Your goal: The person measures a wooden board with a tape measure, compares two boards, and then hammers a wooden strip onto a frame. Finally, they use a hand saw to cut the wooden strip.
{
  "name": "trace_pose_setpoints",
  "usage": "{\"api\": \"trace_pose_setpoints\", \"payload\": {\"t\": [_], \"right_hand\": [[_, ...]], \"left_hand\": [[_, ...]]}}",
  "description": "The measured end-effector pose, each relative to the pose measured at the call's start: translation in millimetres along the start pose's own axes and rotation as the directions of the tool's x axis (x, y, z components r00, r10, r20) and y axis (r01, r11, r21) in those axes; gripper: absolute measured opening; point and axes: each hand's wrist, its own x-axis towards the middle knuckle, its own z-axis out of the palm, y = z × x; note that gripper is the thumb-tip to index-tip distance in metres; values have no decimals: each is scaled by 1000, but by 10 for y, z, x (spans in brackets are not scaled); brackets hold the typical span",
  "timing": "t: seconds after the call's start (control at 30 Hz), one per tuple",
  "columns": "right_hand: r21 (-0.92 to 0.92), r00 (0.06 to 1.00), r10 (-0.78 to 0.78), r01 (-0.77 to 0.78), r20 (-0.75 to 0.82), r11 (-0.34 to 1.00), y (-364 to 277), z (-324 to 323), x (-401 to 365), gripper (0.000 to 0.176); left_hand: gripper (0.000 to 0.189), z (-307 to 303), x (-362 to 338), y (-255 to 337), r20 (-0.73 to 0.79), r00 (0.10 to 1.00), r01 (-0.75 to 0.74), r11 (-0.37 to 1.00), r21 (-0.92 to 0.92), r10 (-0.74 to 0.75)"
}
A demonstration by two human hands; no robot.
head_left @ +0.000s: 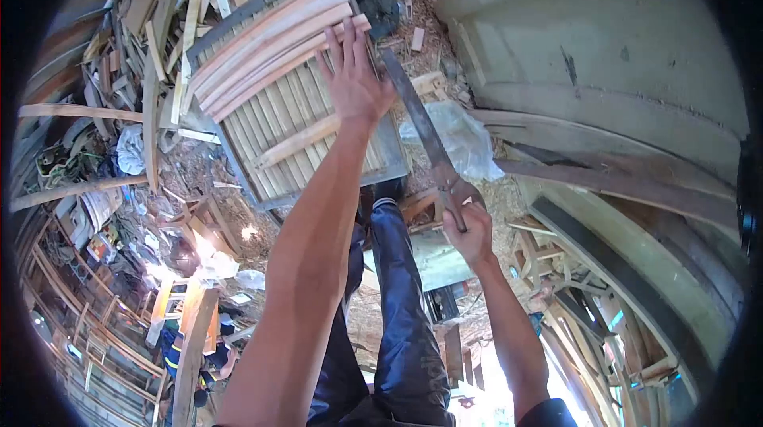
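Note:
My left hand point(354, 77) lies with its fingers spread on the right ends of several pale wood strips point(274, 45). The strips rest side by side across a slatted wooden panel point(286, 125) with a grey frame. A loose, narrow wood piece point(298, 143) lies aslant on the slats below them. To the right of the panel, my right hand point(469, 228) is wrapped round the handle of a handsaw point(425, 129). The saw's blade points up and to the left, its tip close to my left hand and the panel's right edge.
Scrap wood point(159, 21) is heaped at the upper left. A clear plastic bag point(457, 141) lies right of the saw. Large boards point(596, 45) stand at the right. My legs point(397, 292) are below the panel. Another person point(214, 359) is partly visible at the lower left.

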Motion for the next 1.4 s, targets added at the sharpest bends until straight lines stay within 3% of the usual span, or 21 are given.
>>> {"api": "trace_pose_setpoints", "payload": {"t": [0.07, 0.13, 0.2, 0.3, 0.4, 0.47, 0.53, 0.67, 0.73, 0.8, 0.83, 0.9, 1.0, 1.13, 1.2, 1.23, 1.3, 1.4], "right_hand": [[79, 997, 41, -36, -59, 996, -150, -56, -70, 32], [229, 899, 435, -413, -51, 881, -573, -256, -25, 38], [308, 902, 411, -357, -131, 882, -788, -288, -31, 44], [617, 825, 524, -305, -209, 725, -1060, -281, 45, 55], [747, 797, 538, -175, -275, 641, -1260, -176, 231, 58], [734, 763, 578, -211, -289, 646, -1440, -140, 318, 58], [836, 713, 605, -49, -354, 547, -1463, -127, 360, 57], [814, 712, 636, -156, -300, 559, -1260, -48, 424, 56], [797, 802, 538, -137, -259, 588, -1021, 84, 457, 54], [792, 842, 486, -127, -232, 598, -701, 150, 605, 52], [763, 843, 511, -218, -167, 608, -594, 149, 578, 53], [685, 858, 511, -340, -56, 645, -417, 211, 786, 56], [790, 864, 504, -309, 0, 529, -348, 260, 830, 56], [786, 919, 393, -226, -24, 576, -140, 298, 863, 56], [693, 913, 405, -322, 46, 645, -248, 154, 985, 55], [560, 927, 375, -309, -4, 769, -301, 118, 1053, 54], [502, 929, 370, -312, -18, 807, -451, 53, 1137, 54], [498, 931, 362, -291, -50, 817, -402, 92, 1145, 55]], "left_hand": [[71, 39, -5, -30, -51, 999, -8, 1000, 14, 9], [69, 84, -5, -51, -84, 996, -11, 1000, -23, 9], [67, 84, -24, -73, -114, 993, -37, 999, -9, 36], [64, 94, 2, -58, -132, 991, -30, 1000, 2, 30], [63, 74, -40, -81, -138, 990, -41, 999, -13, 39], [63, 98, -48, -68, -163, 984, -70, 998, 0, 69], [64, 108, -46, -75, -155, 986, -55, 998, 24, 59], [61, 88, -86, -97, -168, 983, -68, 998, 6, 68], [58, 86, -126, -34, -200, 976, -80, 997, 24, 83], [42, 15, -159, 15, -295, 951, -127, 985, -116, 88], [42, -34, -275, 32, -278, 955, -135, 985, -110, 100], [28, -95, -196, 2, -5, 951, -306, 935, -179, 311], [25, -119, -176, -11, 4, 926, -362, 889, -279, 379], [28, -107, -186, -83, 54, 951, -261, 885, -386, 304], [31, -97, -184, -99, 17, 942, -306, 881, -360, 334], [34, -136, -199, -79, 58, 924, -332, 869, -367, 378], [46, -214, -206, -108, 165, 876, -359, 841, -405, 453], [46, -126, -241, -151, 90, 872, -410, 818, -404, 482]]}}
